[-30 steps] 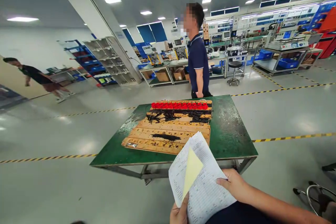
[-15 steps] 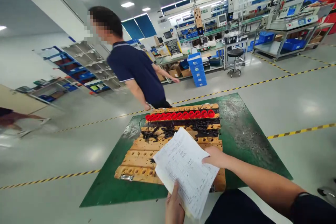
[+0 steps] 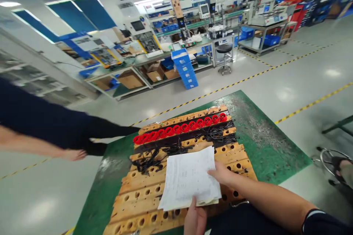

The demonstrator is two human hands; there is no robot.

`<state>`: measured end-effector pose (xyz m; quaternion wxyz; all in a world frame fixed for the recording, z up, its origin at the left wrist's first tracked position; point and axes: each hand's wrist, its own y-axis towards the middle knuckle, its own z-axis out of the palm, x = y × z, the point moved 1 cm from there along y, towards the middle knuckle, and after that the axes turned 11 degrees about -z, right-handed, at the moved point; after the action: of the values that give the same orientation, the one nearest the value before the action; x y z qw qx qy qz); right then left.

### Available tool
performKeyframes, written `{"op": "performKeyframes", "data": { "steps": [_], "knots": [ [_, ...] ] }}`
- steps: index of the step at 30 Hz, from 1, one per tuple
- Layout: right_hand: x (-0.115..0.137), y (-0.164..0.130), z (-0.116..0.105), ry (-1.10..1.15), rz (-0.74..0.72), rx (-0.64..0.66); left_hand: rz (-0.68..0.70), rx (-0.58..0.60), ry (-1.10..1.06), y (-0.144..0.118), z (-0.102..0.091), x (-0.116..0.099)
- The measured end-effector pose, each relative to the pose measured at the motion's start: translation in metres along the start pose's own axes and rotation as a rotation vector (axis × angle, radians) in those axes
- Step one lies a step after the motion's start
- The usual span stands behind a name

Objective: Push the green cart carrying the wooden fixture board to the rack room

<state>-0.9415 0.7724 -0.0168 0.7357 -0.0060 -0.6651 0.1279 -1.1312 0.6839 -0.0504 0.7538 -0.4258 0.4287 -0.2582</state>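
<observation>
A: How are the printed sheets (image 3: pixel 190 178) held?

B: They are pinched at two edges: the left hand (image 3: pixel 195 220) is closed on the bottom edge, the right hand (image 3: pixel 222 173) on the right edge, so the pages are kept flat and readable.

A: Where are they kept?

B: Just above the drilled wooden board (image 3: pixel 154 187) on the green table (image 3: pixel 259 143), below the row of red caps (image 3: pixel 179 130) and the tangled black wires (image 3: pixel 176 147). A passing person's arm (image 3: pixel 41 147) is seen at the left.
</observation>
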Motion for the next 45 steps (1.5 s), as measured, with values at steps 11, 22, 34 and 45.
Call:
{"op": "performKeyframes", "data": {
  "steps": [11,22,34,45],
  "knots": [
    [0.023,-0.064,-0.063,-0.199,0.196,-0.273,0.838,0.028,1.334,-0.003,0.003,-0.2],
    [0.014,-0.088,-0.067,-0.03,0.251,-0.347,1.075,-0.121,2.314,0.067,0.073,-0.259],
    [0.017,-0.046,-0.055,0.035,0.238,-0.285,1.012,-0.194,2.033,0.077,0.066,-0.297],
    [0.008,0.062,0.008,-0.068,0.202,-0.399,0.961,-0.054,2.128,0.063,0.062,-0.306]
  ]
}}
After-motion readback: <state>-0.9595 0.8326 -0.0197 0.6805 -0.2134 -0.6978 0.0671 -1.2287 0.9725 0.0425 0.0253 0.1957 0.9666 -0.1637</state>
